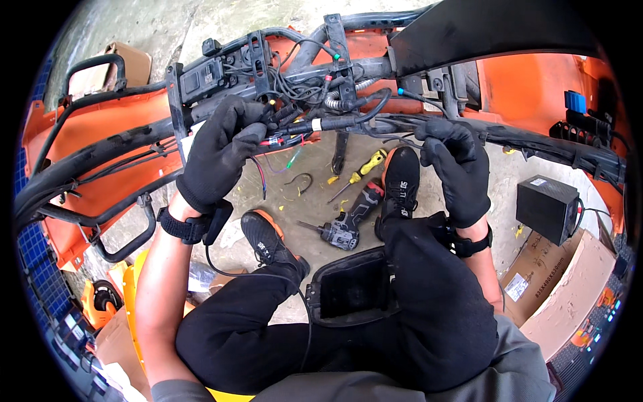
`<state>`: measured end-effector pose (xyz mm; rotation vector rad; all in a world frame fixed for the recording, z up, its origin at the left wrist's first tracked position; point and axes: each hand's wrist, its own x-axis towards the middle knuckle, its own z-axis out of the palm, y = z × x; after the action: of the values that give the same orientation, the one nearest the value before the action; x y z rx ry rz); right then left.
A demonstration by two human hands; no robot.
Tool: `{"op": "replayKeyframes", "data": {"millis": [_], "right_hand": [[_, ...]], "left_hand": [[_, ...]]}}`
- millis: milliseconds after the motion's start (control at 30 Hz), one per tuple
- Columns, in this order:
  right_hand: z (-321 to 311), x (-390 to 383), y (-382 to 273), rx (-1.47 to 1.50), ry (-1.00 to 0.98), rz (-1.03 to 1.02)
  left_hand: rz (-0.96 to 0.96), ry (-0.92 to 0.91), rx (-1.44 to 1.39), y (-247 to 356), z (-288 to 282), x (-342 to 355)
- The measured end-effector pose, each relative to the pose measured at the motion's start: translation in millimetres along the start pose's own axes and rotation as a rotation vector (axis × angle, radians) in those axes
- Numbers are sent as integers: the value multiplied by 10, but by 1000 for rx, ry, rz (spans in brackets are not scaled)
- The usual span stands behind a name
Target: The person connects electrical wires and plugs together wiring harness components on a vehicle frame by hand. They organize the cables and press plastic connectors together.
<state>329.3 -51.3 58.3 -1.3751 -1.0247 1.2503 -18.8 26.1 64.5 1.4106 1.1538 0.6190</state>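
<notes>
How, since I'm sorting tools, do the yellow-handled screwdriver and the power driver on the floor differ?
The screwdriver is slim and straight; the power driver is bulky, its grip set at an angle. The screwdriver's handle is mostly yellow; the power driver is gray and black with some red. Both lie on the floor, tips pointing leftward.

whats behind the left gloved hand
Around the left gloved hand, a black frame tube and orange panel show behind, with a black cable beside its fingers; what lies directly behind is covered.
</notes>
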Motion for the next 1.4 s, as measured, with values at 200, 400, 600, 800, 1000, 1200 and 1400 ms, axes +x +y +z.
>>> {"op": "replayKeyframes", "data": {"millis": [200,400,600,800,1000,1200,1400], "right_hand": [[118,6,-3,90,69,-117],[29,10,-30,53,-50,-2],[-145,7,-9,280,-180,-20],[-87,41,-218,14,-223,60],[-3,159,-227,-135,-74,82],[-116,131,-5,-244,-217,90],[1,85,19,-346,-227,94]], "left_hand": [[75,-2,117,-5,44,29],[155,4,162,-18,59,22],[199,-51,282,44,111,21],[227,-99,393,-43,67,15],[186,-3,252,-99,139,22],[198,50,352,-109,166,40],[252,93,232,-245,178,77]]}}
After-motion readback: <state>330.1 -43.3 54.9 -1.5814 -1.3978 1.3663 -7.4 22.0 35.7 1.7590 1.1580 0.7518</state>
